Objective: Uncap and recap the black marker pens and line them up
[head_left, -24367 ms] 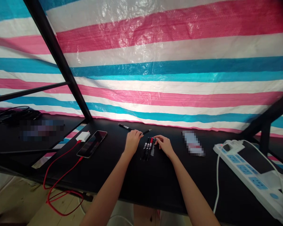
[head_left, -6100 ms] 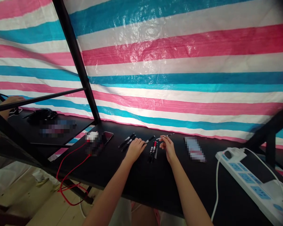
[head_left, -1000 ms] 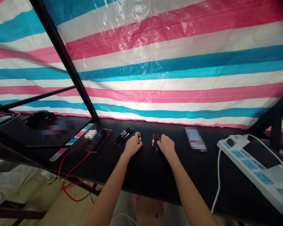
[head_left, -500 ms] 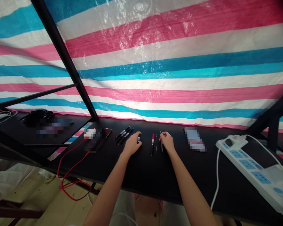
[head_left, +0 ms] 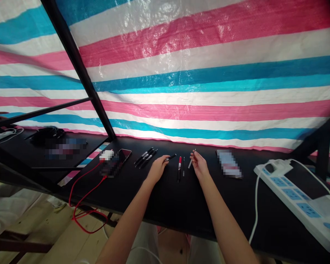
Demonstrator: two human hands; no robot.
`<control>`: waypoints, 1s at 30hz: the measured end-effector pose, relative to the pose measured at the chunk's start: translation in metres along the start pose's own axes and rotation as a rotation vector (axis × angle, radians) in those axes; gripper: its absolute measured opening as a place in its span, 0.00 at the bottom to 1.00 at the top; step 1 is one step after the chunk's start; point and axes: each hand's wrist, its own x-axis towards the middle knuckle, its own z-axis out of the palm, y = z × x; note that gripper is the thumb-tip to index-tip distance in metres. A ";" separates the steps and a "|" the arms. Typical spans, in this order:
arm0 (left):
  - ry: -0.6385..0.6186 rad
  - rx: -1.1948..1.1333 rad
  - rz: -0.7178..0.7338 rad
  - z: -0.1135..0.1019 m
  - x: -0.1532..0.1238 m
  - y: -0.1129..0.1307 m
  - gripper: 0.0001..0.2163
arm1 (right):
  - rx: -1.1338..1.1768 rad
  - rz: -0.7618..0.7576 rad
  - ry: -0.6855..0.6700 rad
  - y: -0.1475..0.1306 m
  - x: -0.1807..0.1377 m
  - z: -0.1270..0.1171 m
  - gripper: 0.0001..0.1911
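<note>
My left hand (head_left: 157, 168) pinches a black marker (head_left: 171, 157) and holds it just above the black table (head_left: 170, 205), tip pointing right. My right hand (head_left: 200, 165) is closed on a thin white pen (head_left: 191, 158), lifted and tilted toward the back. Between the two hands a red-capped marker (head_left: 179, 167) and a thin dark pen (head_left: 183, 165) lie side by side on the table. Three black markers (head_left: 145, 157) lie in a row to the left of my left hand.
A phone (head_left: 118, 158) with a white charger and red cable (head_left: 82, 205) lies left of the markers. A blurred card (head_left: 228, 163) lies to the right, then a white power strip (head_left: 297, 198). A striped tarp (head_left: 198, 73) hangs behind; a black frame post (head_left: 79, 69) slants at left.
Both hands have risen from the table: the left lifted the black marker, the right picked up the thin white pen from beside the dark pen.
</note>
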 end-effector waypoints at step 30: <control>-0.044 0.033 0.093 -0.002 -0.003 0.014 0.11 | -0.168 -0.224 -0.062 -0.005 -0.016 0.016 0.16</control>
